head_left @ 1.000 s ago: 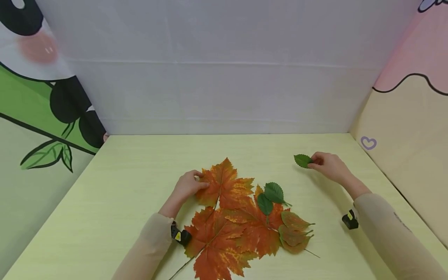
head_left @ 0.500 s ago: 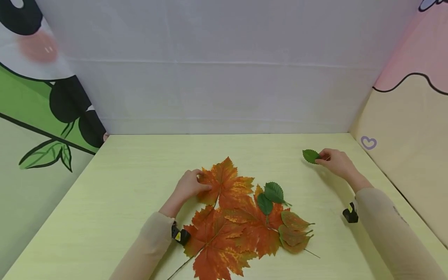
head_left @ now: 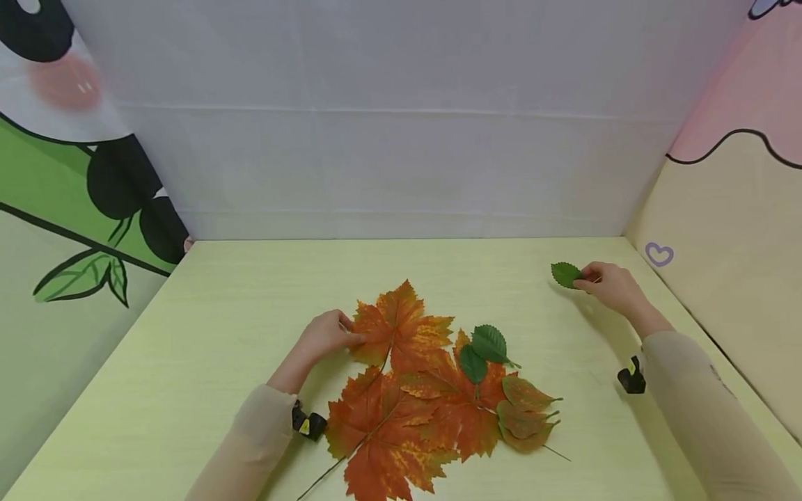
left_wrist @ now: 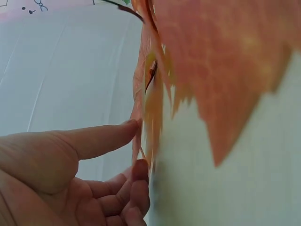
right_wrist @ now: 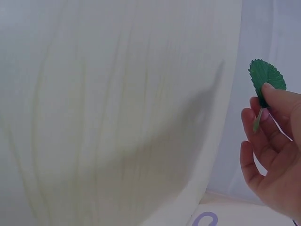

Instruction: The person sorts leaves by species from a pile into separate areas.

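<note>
My left hand (head_left: 326, 336) pinches the left edge of the orange maple leaf (head_left: 401, 323) between thumb and curled fingers; the left wrist view shows the thumb tip (left_wrist: 128, 123) against the leaf edge. Raised above the table at the far right, my right hand (head_left: 610, 285) pinches a small green leaf (head_left: 565, 274) near its stem. That serrated green leaf (right_wrist: 265, 77) also shows in the right wrist view, with its blade sticking out past the thumb. More large orange maple leaves (head_left: 382, 435) overlap below the pinched one.
Two green leaves (head_left: 489, 342) lie atop an orange maple leaf (head_left: 460, 410). Several rounded brownish-green leaves (head_left: 525, 424) overlap at the pile's right side. A pale yellow table (head_left: 238, 306) meets a white back wall (head_left: 401, 174), with printed panels at both sides.
My right hand has carried the green leaf rightward and slightly farther back. My left hand has shifted a little left at the maple leaf's edge, and the leaf's left side has moved slightly with it.
</note>
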The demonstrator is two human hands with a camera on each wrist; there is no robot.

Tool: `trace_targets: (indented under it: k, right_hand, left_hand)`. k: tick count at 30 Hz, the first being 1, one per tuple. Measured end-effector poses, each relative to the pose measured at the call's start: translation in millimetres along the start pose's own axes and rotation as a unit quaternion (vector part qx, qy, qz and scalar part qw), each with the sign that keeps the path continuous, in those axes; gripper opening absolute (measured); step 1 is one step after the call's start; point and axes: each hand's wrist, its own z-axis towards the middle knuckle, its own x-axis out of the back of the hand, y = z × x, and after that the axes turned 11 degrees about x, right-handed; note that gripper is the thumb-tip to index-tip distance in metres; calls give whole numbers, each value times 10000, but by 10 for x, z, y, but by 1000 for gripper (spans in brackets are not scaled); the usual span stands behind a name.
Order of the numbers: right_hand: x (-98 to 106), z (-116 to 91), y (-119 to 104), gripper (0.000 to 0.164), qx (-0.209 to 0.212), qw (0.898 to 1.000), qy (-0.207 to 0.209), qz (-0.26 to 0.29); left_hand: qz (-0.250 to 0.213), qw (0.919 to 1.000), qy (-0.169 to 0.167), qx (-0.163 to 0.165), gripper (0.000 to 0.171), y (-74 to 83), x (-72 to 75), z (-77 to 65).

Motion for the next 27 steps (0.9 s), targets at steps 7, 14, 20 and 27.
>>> trace_targets:
  k: [7, 14, 20, 27]
  right_hand:
    - [-10, 62, 127, 40, -301, 9988, 226, 304]
    - [-48, 94, 246, 45, -956, 9927, 525, 511]
    - [-29, 136, 361, 45, -1438, 9854, 628, 656]
    - [15, 123, 444, 49, -1900, 9778, 644, 605]
  left_hand:
    - [-251, 9996, -111, -54, 19, -32, 10, -1]
    - [-329, 9993, -148, -27, 15, -18, 4, -15]
    - [-405, 9990, -163, -37, 14, -37, -3, -10]
    - [-443, 9988, -214, -82, 13, -53, -16, -6]
